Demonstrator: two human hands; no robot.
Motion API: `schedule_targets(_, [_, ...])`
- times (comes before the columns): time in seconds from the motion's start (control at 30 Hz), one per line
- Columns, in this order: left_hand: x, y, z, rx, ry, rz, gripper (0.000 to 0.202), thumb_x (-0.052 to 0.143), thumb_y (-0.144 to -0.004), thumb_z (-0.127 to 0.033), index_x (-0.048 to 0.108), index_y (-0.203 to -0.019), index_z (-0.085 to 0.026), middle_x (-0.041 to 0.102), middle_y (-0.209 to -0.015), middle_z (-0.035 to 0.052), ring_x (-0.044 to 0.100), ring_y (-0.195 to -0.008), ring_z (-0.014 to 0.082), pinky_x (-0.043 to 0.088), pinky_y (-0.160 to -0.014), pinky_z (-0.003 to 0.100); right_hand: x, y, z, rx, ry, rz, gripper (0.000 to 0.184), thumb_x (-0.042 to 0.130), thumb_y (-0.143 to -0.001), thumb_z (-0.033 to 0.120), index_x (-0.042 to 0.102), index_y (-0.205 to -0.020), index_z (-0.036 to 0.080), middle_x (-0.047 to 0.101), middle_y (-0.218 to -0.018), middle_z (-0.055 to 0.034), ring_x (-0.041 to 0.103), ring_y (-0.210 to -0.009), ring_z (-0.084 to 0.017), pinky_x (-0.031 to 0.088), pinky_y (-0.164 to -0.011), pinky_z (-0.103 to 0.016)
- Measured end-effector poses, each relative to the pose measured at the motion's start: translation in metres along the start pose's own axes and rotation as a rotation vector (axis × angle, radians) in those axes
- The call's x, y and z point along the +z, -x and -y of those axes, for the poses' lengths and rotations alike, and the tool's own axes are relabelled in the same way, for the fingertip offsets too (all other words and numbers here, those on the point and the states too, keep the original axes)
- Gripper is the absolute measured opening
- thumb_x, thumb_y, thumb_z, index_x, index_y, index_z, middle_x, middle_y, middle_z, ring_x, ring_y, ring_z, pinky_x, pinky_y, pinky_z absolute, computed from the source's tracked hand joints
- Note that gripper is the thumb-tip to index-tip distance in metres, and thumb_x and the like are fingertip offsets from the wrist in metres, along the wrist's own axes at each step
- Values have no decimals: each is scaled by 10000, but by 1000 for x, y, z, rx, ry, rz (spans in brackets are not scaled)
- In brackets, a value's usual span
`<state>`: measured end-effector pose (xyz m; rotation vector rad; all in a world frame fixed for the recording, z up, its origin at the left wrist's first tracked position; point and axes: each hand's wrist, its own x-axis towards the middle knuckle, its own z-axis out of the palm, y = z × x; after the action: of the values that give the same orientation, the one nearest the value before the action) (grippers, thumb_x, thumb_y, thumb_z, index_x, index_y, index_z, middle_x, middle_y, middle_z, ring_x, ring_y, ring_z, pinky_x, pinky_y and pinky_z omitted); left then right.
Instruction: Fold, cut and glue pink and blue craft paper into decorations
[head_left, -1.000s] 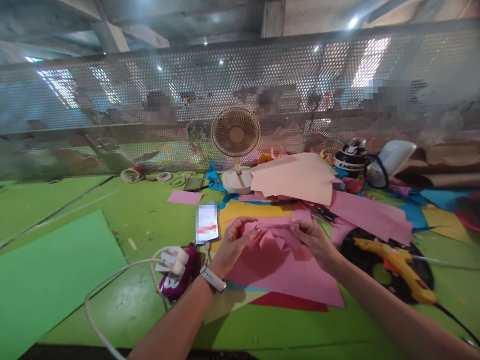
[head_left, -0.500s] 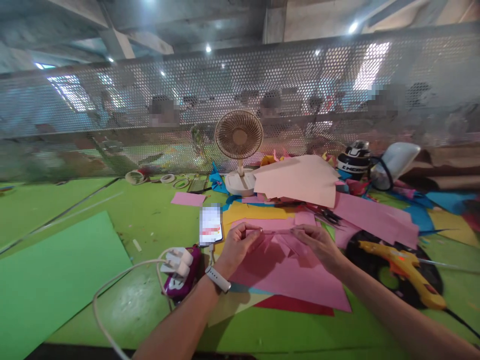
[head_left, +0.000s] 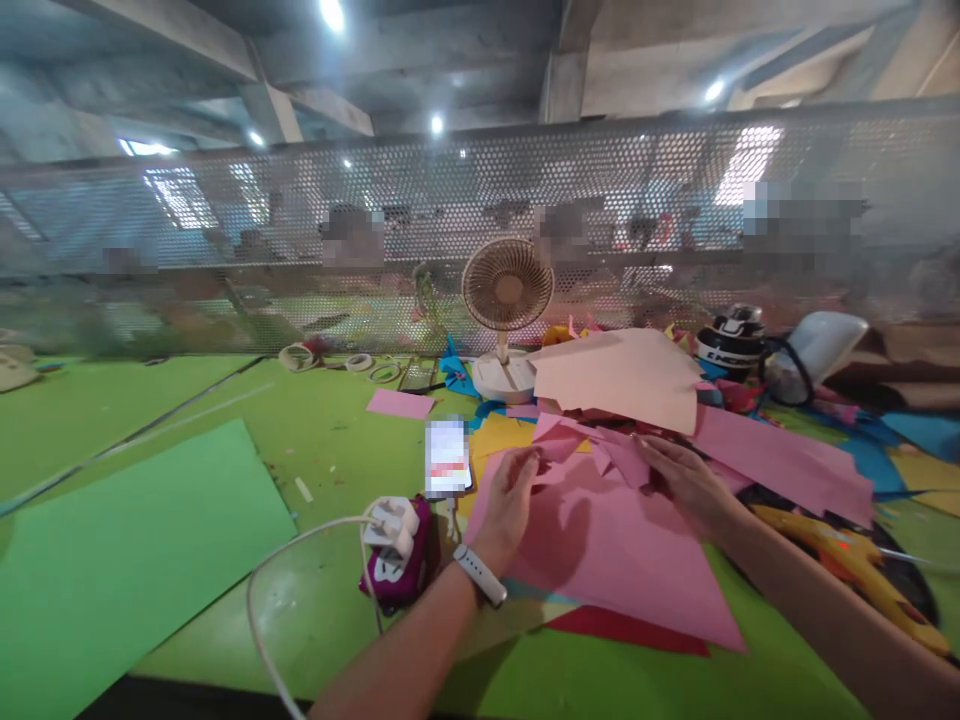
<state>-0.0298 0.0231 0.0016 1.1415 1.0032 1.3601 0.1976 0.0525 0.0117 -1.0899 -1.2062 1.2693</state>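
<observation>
A folded, cut piece of pink paper is held up between my two hands, with several pointed flaps showing. My left hand, wearing a white wristband, pinches its left side. At the right end, the fingers of my right hand are closed on it; some fingertips are hidden behind the paper. Underneath lies a large pink sheet, on top of red paper and other coloured sheets. Left of my left hand is a phone with a cable plugged in.
A purple power strip with white plugs stands at the left. At the right lies a yellow glue gun on a black round base. A small fan, a pale peach sheet and a black-and-white bottle are behind. A green sheet lies far left.
The pink paper, seen before as a narrow edge stretched between my fingertips, now shows its folded flaps spread out. My right hand has turned and moved slightly right. The whole view has shifted.
</observation>
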Motion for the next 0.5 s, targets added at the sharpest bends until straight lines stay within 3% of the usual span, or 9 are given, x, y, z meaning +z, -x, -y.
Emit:
schedule_targets(0.07, [1, 0, 3, 8, -35, -5, 212, 557, -818, -339, 541, -956, -179, 618, -945, 79, 591, -881, 177, 462, -770, 304, 9, -2, 4, 22, 14, 7, 308, 684, -694, 470, 622, -737, 171, 443, -511, 58, 390, -416, -63, 377, -390, -177])
schedule_targets(0.2, [2, 1, 4, -45, 13, -99, 237, 539, -819, -328, 438, -982, -190, 599, -763, 24, 619, -700, 152, 476, -644, 277, 27, -17, 17, -25, 18, -80, 341, 676, -700, 468, 645, -900, 193, 456, -514, 68, 334, -375, -48, 280, -326, -159])
schedule_targets(0.27, [2, 1, 3, -69, 75, -184, 261, 533, -814, -327, 400, -1001, -203, 593, -738, 2, 621, -658, 143, 472, -602, 261, 40, -30, 22, -70, -45, -82, 332, 668, -702, 478, 643, -882, 200, 460, -512, 72, 334, -370, -48, 284, -326, -164])
schedule_targets(0.33, [3, 1, 2, -71, 90, -197, 220, 533, -805, -313, 417, -955, -200, 575, -678, -22, 597, -591, 125, 453, -555, 235, 57, -43, 23, -92, -122, -41, 316, 677, -688, 483, 634, -810, 195, 460, -510, 76, 353, -377, -46, 309, -342, -163])
schedule_targets(0.5, [8, 10, 3, -93, -59, 167, 148, 555, -781, -300, 509, -754, -162, 494, -483, -45, 481, -417, 90, 369, -436, 195, 104, -66, 9, 17, -99, 102, 356, 744, -605, 455, 624, -787, 173, 516, -533, 68, 471, -414, -53, 411, -421, -169])
